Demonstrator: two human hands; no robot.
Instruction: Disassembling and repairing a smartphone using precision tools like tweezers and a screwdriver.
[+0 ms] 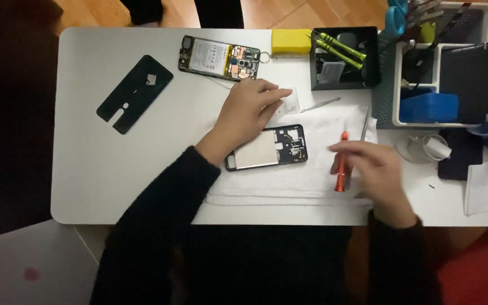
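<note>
My left hand point(248, 110) reaches over the white table, its fingertips resting on a small clear plastic piece point(287, 101). Just below it a black phone frame point(266, 148) lies on a white cloth point(306, 175). My right hand point(375, 169) is closed around an orange screwdriver point(341, 169), held upright over the cloth's right part. An opened phone body with battery and circuit board point(218, 57) lies at the far side. A black back cover point(135, 93) lies at the left.
Metal tweezers point(320, 104) and a thin metal tool point(364, 125) lie near the cloth. A yellow block point(291, 42), a black box with green screwdrivers point(344, 57), a grey organiser basket point(441, 62) and a tape roll point(425, 148) stand at the right.
</note>
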